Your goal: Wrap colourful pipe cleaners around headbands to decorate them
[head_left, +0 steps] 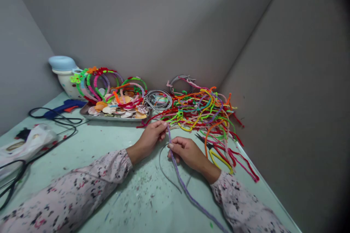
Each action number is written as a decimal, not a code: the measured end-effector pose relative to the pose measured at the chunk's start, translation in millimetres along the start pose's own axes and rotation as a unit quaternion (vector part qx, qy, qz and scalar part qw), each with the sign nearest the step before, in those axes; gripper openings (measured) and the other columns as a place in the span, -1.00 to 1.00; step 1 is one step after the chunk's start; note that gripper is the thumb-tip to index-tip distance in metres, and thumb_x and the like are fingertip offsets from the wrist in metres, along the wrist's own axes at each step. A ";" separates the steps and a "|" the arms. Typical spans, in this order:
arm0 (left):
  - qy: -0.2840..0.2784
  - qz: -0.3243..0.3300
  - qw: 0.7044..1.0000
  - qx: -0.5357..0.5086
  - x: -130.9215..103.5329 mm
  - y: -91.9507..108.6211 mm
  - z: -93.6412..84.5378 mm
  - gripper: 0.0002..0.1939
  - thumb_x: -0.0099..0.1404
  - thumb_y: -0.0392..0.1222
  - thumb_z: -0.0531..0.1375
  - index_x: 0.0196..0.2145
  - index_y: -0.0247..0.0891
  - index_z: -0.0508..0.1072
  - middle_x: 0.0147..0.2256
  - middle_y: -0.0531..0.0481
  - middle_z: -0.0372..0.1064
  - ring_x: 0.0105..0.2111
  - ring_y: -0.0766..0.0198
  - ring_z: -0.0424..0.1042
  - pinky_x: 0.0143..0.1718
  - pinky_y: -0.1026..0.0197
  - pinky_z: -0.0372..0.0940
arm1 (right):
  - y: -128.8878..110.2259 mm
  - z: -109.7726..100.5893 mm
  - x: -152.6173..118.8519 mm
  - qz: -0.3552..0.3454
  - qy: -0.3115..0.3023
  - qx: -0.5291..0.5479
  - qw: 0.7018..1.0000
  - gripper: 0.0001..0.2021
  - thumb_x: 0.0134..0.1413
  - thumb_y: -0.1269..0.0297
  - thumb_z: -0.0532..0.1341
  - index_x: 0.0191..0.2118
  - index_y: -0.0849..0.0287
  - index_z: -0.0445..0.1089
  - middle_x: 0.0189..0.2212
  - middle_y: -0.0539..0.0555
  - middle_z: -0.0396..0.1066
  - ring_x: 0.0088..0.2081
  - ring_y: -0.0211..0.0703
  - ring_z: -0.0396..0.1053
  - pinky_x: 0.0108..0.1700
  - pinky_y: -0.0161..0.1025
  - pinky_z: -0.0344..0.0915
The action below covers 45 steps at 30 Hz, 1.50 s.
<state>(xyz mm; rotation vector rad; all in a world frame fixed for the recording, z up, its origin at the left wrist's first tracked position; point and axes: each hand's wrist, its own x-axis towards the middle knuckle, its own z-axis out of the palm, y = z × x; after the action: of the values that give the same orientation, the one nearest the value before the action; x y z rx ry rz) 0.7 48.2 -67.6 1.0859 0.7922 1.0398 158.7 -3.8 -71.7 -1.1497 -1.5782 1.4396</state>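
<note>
Workpiece: one purple fuzzy stem (179, 180), located in front of me, above and along the middle of the table (131, 204). My left hand (151, 137) pinches its upper end between thumb and forefinger. My right hand (190, 151) pinches the same stem slightly lower, thumb on top; the free length trails toward the near edge. A thin grey wire (162, 167) curves out at the right fingertips; whether those fingers grip it, I cannot tell.

Right side: pliers (210, 147) with dark tips and red and yellow handles lie near my right hand, partly under a tangled pile of coloured stems (191, 109).

Centre rear: a coil of wire (170, 100) sits between the pile and a metal tray (117, 119). The tray carries shells (109, 110) and fuzzy-wrapped hoops (96, 84).

Left side: a blue tool with a red trigger (58, 110), a black cable (23, 170) and a white plastic bag (35, 140). Behind stands a blue-lidded cup (68, 84); its small coloured markings cannot be made out.
</note>
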 end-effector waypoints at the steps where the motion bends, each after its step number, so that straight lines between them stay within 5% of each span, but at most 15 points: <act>1: -0.002 0.000 1.000 -0.007 -0.1 0.2 0.3 -0.72 0.18 -0.01 0.21 -0.44 -0.31 0.34 -0.56 0.11 0.20 -0.63 0.48 0.11 -0.63 0.37 -0.03 | -0.3 0.1 0.1 0.000 0.001 0.000 1.000 -0.79 0.10 0.14 0.14 -0.38 0.19 0.32 -0.52 0.01 0.47 -0.65 -0.37 0.18 -0.56 -0.38 0.13; 18: 0.004 -0.002 1.000 -0.011 0.7 1.3 0.2 -0.73 0.16 -0.04 0.24 -0.43 -0.31 0.34 -0.54 0.12 0.20 -0.64 0.50 0.10 -0.63 0.39 -0.02 | 3.3 -1.9 -1.0 -0.011 -0.001 -0.022 1.000 -0.79 0.09 0.15 0.16 -0.42 0.19 0.35 -0.60 -0.06 0.36 -0.64 -0.38 0.19 -0.56 -0.39 0.12; 31: -0.061 -0.029 0.998 0.017 -4.4 2.0 3.7 -0.77 0.17 -0.07 0.24 -0.38 -0.32 0.41 -0.53 0.06 0.24 -0.62 0.48 0.15 -0.63 0.38 0.00 | -4.7 -11.2 4.4 -0.050 0.193 0.084 0.976 -0.74 0.09 0.07 0.16 -0.41 0.18 0.34 -0.61 -0.05 0.36 -0.63 -0.36 0.20 -0.59 -0.40 0.13; 36: -0.087 -0.043 0.993 0.063 -7.3 2.8 7.7 -0.73 0.16 -0.02 0.24 -0.36 -0.32 0.43 -0.43 -0.03 0.37 -0.62 0.47 0.21 -0.65 0.38 -0.03 | 0.2 -21.2 12.0 -0.070 0.284 0.193 0.936 -0.74 0.00 0.05 0.24 -0.37 0.15 0.30 -0.41 0.01 0.45 -0.59 -0.36 0.25 -0.60 -0.39 0.19; 45: -0.183 -0.112 0.975 0.058 -17.1 5.7 14.3 -0.65 0.22 0.07 0.15 -0.34 -0.32 0.42 -0.41 -0.10 0.45 -0.71 0.51 0.13 -0.69 0.37 -0.12 | 9.7 -52.2 22.7 -0.095 0.423 0.270 0.860 -0.78 -0.05 0.14 0.27 -0.38 0.12 0.24 -0.50 -0.08 0.37 -0.52 -0.33 0.36 -0.45 -0.35 0.36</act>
<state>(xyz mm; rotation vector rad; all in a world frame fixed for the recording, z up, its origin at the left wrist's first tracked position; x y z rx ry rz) 6.3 28.2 -57.6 1.2130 0.6638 0.5851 200.1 36.3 -75.7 -1.0216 -0.5909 0.9275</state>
